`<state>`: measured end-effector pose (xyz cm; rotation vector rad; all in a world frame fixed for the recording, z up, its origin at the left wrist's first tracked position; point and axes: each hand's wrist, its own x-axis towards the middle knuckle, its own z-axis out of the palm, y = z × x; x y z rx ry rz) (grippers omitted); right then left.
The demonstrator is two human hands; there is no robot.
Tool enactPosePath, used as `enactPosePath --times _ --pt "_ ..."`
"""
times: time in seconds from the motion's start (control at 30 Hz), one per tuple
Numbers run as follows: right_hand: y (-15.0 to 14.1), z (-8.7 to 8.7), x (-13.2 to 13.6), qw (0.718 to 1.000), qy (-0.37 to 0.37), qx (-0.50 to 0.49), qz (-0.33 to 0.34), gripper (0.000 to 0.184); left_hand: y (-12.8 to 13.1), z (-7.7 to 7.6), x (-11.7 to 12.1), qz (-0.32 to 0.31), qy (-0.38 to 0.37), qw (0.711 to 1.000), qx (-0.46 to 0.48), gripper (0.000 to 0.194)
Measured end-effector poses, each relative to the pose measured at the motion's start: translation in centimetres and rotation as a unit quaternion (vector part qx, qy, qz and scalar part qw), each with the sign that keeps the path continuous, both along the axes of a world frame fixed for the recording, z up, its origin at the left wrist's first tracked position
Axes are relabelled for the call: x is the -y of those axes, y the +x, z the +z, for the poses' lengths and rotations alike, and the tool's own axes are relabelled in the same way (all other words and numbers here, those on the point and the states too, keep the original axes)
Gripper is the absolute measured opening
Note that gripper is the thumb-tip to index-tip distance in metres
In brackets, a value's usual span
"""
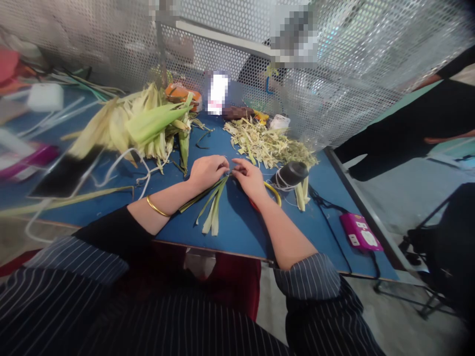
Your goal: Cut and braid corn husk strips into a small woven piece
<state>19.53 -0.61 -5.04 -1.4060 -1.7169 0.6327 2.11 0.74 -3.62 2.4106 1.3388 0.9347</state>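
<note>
My left hand (208, 172) is closed in a pinch at the gathered top of a small bundle of corn husk strips (213, 210). The strips fan out below it towards the table's front edge. Close beside it, my right hand (250, 179) has its thumb and fingertips drawn together; what they hold is too small to make out. A dark spool (291, 176) wound with white thread lies right of my right hand, and fine thread shows between them. Partly hidden under my right wrist is a yellow and red loop-shaped handle (274, 193).
Whole corn husks (148, 121) are heaped at the left, shredded husk pieces (260, 141) at the back. A bright phone (218, 93) stands behind. A black tablet-like slab (67, 173) with a white cable lies left, a pink power strip (359, 231) right. Perforated metal mesh (222, 42) closes the back.
</note>
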Motion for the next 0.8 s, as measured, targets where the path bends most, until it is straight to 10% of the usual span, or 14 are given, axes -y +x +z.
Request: enactPosePath --times 0.8 --pt "1.0 0.9 -0.2 0.996 0.087 -0.003 -0.027 0.009 -1.1 -0.6 -1.6 0.066 -0.104 0.992 -0.034 0.019"
